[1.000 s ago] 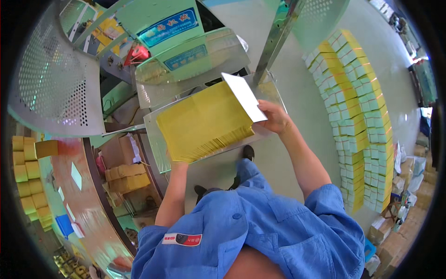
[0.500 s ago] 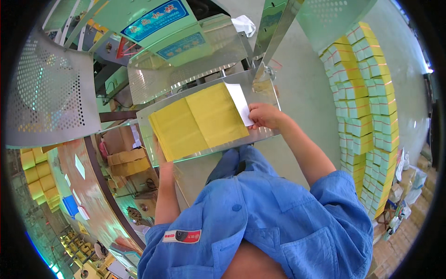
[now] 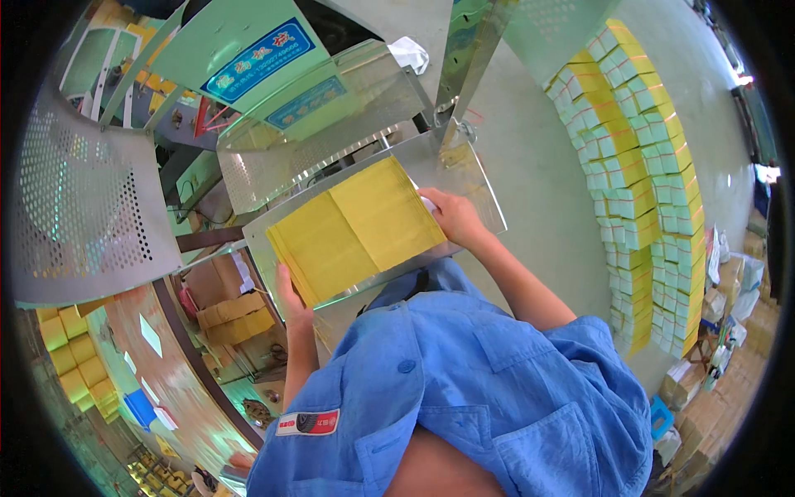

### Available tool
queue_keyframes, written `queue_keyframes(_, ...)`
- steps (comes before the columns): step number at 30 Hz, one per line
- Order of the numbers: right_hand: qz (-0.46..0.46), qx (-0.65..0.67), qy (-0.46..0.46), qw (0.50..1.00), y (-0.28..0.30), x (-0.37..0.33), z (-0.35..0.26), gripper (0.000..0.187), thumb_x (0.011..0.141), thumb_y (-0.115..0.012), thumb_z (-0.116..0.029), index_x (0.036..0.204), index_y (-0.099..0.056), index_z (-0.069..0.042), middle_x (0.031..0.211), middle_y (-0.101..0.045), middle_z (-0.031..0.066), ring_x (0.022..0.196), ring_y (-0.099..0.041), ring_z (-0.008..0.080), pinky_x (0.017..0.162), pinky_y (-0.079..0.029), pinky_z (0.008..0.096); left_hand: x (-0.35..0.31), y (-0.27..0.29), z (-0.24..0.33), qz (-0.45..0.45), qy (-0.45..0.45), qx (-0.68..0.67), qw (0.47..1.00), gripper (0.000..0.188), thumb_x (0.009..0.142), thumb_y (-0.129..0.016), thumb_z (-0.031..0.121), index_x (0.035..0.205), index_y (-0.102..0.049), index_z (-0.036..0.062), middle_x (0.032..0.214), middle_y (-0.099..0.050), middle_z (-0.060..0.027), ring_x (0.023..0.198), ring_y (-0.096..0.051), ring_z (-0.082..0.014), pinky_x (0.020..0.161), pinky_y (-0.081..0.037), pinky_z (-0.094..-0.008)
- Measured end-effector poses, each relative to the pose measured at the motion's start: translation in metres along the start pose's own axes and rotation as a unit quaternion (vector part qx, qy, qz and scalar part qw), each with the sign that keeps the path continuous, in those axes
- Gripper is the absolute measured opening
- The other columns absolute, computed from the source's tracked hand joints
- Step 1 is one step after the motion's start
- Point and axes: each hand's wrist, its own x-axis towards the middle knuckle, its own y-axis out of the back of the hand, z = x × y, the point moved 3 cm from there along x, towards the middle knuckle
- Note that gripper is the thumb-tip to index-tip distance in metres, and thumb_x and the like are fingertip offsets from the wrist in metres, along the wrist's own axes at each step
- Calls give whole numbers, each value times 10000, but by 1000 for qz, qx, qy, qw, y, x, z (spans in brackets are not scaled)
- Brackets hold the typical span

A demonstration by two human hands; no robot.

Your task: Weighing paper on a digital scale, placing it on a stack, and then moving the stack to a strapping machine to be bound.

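Observation:
A stack of yellow paper sheets (image 3: 356, 224), with a crease across its middle, lies over the metal table (image 3: 489, 199) of a machine. My left hand (image 3: 293, 296) holds the stack's left end, its fingers along the edge and partly hidden. At the opposite end, my right hand (image 3: 457, 217) grips the right edge, fingers tucked behind the paper. A small bit of white paper (image 3: 428, 204) shows beside the right fingers; the rest of it is hidden. Whether the stack rests fully on the metal or is slightly raised, I cannot tell.
A clear guard (image 3: 323, 132) and a green machine panel (image 3: 257, 50) stand beyond the stack. Perforated metal (image 3: 91, 190) rises at left, above a wooden table (image 3: 178, 356). Tall rows of banded yellow-and-white paper bundles (image 3: 638, 190) stand at right.
My right hand has shifted from the protruding white sheet to the stack's right edge. That sheet is now almost wholly covered. My left hand's fingers show more along the left edge.

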Motion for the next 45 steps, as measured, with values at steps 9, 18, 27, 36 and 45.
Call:
queue_keyframes(9, 77, -21, 102, 992, 7, -10, -5, 369, 813, -522, -54, 1134, -657, -175, 1040, -663, 141, 943, -627, 363, 828, -513, 424, 1, 2, 4, -23, 35, -4, 999, 453, 1019, -388, 367, 1334, -468, 52, 1272, -545, -79, 1161, -535, -217, 970, -443, -357)
queue_keyframes(18, -64, 207, -31, 976, 5, -1, 6, 283, 889, -567, -177, 1150, -657, -112, 1090, -655, 128, 879, -637, 201, 781, -519, 316, -3, -1, 7, -35, 54, -63, 996, 496, 1030, -368, 407, 1339, -472, 33, 1296, -554, -90, 1174, -535, -234, 989, -429, -378)
queue_keyframes(27, -47, 289, -64, 954, 24, -9, -27, 420, 950, -533, -387, 1158, -649, -41, 979, -691, 101, 857, -639, 168, 781, -515, 316, 0, -3, 4, -30, 52, -39, 997, 468, 1023, -367, 382, 1357, -451, 65, 1294, -548, -74, 1191, -527, -218, 989, -431, -369)
queue_keyframes(36, -50, 259, -95, 960, 22, -1, -34, 420, 930, -558, -385, 1122, -671, -29, 972, -701, 106, 871, -648, 172, 808, -504, 309, -1, 4, 2, -19, 44, -60, 997, 444, 1031, -349, 349, 1336, -475, 51, 1280, -560, -80, 1164, -551, -222, 976, -444, -371)
queue_keyframes(45, -86, 260, -102, 956, 21, -4, -32, 407, 962, -507, -396, 1179, -656, -86, 939, -652, 26, 806, -579, 110, 718, -481, 297, 14, 7, -4, 27, 62, -25, 997, 453, 1016, -408, 396, 1286, -544, 59, 1231, -590, -72, 1102, -576, -189, 942, -463, -337)
